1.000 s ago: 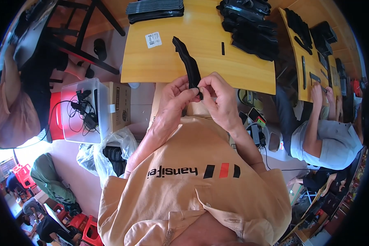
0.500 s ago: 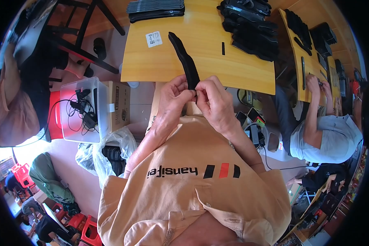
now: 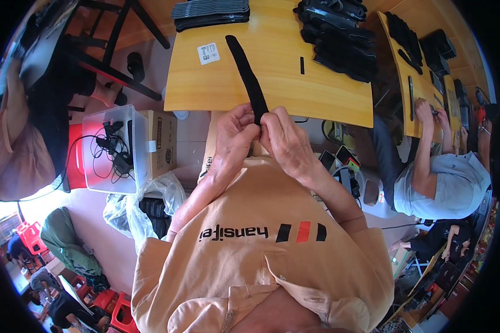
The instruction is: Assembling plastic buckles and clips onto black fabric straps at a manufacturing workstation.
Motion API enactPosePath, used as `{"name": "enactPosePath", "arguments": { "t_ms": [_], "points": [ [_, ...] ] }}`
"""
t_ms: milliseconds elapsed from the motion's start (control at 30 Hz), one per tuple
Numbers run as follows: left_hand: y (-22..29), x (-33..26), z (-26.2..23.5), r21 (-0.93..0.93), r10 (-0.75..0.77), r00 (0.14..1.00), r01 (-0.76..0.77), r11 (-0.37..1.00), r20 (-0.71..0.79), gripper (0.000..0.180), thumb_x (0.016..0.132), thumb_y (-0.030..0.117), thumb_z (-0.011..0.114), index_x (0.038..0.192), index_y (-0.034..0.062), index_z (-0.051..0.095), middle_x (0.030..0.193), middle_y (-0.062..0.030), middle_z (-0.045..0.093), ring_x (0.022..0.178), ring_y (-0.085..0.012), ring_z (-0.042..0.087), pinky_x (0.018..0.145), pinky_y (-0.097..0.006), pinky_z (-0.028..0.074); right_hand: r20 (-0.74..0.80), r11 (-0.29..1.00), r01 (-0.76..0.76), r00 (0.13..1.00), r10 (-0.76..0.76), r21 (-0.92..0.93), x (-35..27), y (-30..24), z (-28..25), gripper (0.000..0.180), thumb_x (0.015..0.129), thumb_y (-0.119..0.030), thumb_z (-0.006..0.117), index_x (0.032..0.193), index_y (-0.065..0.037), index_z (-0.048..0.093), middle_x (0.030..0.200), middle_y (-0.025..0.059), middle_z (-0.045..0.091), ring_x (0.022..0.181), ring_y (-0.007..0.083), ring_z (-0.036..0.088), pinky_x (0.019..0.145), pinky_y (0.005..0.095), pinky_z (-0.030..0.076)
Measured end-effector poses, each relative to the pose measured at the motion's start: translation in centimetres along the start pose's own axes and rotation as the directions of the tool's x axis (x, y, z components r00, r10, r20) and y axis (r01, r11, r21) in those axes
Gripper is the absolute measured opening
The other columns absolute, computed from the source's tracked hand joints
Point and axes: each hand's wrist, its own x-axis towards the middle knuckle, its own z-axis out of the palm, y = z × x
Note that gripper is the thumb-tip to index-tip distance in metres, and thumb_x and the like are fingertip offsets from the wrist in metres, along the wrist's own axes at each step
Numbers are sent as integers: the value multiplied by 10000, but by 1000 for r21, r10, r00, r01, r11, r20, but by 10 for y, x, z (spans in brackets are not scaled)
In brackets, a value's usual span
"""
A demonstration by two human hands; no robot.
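Note:
A long black fabric strap stretches from my hands up over the wooden table, its far end leaning to the left. My left hand pinches its near end between thumb and fingers. Close beside it, my right hand grips the same end, fingers bent, the two hands nearly touching just off the table's near edge. What lies between the fingertips is hidden. On the tabletop are a white printed label left of the strap and a small thin black strip to its right.
Stacked grey-black straps lie at the table's far left, a heap of black straps at far right. Left of me stand a clear bin with cables and a cardboard box. A co-worker sits at a table on the right.
The strap has straightened, and its far end has risen slightly farther over the table. My right hand has shifted a little left and its fingers have closed in on the near end.

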Motion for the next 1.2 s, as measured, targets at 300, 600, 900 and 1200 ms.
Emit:
{"name": "enactPosePath", "arguments": {
  "t_ms": [300, 600, 900, 1200],
  "points": [
    [4, 0, 4, -88, -34, 999, 35, 996, 21, 390, 790, -58, 478, 1179, -75, 475, 981, -106, 626, 829, -134, 622, 741, -259, 543, -140, 991, 19, 990, 0, 134, -6, 10, -10, 322, 648, 68, 645, 955, -2, 579, 888, 95, 516, 706, 244, 594, 541, 322, 502],
    [-1, 0, 5, 52, 30, 1000, -30, 998, -2, 392, 771, -63, 500, 1161, -84, 467, 931, -118, 619, 776, -126, 617, 705, -252, 535, -131, 990, 142, 981, -140, 6, -1, 14, -14, 243, 616, 19, 669, 847, -8, 601, 831, 67, 539, 712, 212, 564, 547, 306, 497],
    [-5, 1, 5, 143, 39, 997, -30, 989, -62, 339, 747, -56, 517, 1082, -89, 469, 876, -130, 601, 746, -137, 610, 646, -244, 520, 37, 991, 101, 994, -104, 93, 5, 13, -20, 195, 650, 2, 658, 810, -10, 547, 802, 91, 493, 702, 258, 575, 538, 352, 492],
    [-2, -1, 7, 184, -2, 999, 12, 983, -50, 329, 742, -39, 531, 1058, -90, 453, 858, -127, 586, 768, -163, 617, 660, -269, 548, 104, 979, 14, 994, -35, 203, 2, 19, -23, 194, 659, 44, 664, 845, 21, 613, 824, 92, 542, 650, 240, 599, 554, 307, 491]
  ]
}}
